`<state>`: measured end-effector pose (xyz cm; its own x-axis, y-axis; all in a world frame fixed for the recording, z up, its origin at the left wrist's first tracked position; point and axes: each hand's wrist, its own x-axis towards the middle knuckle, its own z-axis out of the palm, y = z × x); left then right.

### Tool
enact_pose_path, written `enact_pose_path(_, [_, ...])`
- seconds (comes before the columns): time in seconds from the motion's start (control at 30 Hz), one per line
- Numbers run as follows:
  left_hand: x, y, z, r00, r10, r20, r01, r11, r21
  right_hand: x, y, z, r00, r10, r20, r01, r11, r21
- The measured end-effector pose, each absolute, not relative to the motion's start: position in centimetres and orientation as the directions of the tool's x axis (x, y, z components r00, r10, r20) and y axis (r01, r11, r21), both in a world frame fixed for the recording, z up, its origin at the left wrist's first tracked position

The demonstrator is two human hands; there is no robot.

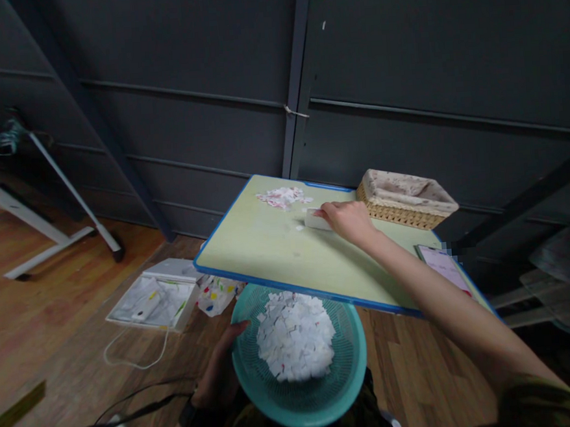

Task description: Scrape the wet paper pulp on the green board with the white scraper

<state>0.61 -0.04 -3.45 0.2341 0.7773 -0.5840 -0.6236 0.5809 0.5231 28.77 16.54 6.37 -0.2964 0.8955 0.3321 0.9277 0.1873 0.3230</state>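
Observation:
My right hand [348, 218] is closed on a white rectangular block [317, 220] that touches the tabletop; I cannot make out what kind of thing it is. A few loose paper scraps [300, 228] lie just left of it. Further back on the table [248, 245] is a pile of torn paper scraps [284, 197]. Below the table's front edge, my left hand [221, 351] grips the left rim of a teal plastic basket [354, 358], thumb over the edge. A heap of white paper scraps [296, 336] fills the basket's middle.
A wicker basket with cloth lining [406, 213] stands at the table's back right, a phone [442, 264] near the right edge. On the floor at left are an open white box [149, 304], a colour-spotted bag [217, 295] and cables [133, 413]. Dark panels [196, 63] rise behind.

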Motion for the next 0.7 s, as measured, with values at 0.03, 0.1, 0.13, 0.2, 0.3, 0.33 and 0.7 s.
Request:
enact_pose_path(0.03, [0.6, 0.0, -3.6, 0.233, 0.780, -0.581, -0.621, 0.579, 0.528, 29.0, 16.3, 6.5, -0.274, 0.904, 0.329, 0.931, 0.164, 0.325])
enact_pose_path(0.1, [0.7, 0.0, -3.8, 0.230, 0.785, -0.575, -0.620, 0.573, 0.536, 29.4, 15.8, 6.6, -0.235, 0.915, 0.328, 0.938, 0.125, 0.324])
enact_pose_path(0.13, [0.7, 0.0, -3.9, 0.231, 0.787, -0.572, -0.620, 0.572, 0.537, 29.6, 15.6, 6.6, -0.222, 0.916, 0.333, 0.941, 0.113, 0.319])
enact_pose_path(0.2, [0.8, 0.0, -4.0, 0.236, 0.791, -0.564, -0.620, 0.569, 0.539, 29.5, 15.4, 6.6, -0.211, 0.912, 0.353, 0.949, 0.103, 0.299])
enact_pose_path(0.3, [0.7, -0.1, -4.0, 0.240, 0.795, -0.557, -0.608, 0.571, 0.552, 28.6, 15.6, 6.5, -0.222, 0.898, 0.380, 0.955, 0.121, 0.272])
enact_pose_path(0.33, [0.6, -0.2, -4.0, 0.235, 0.798, -0.556, -0.605, 0.567, 0.559, 28.1, 15.7, 6.4, -0.235, 0.895, 0.379, 0.953, 0.136, 0.272])
enact_pose_path(0.7, [0.6, -0.1, -3.9, 0.239, 0.796, -0.556, -0.608, 0.569, 0.553, 28.6, 13.2, 6.0, -0.429, 0.826, 0.366, 0.896, 0.337, 0.290])
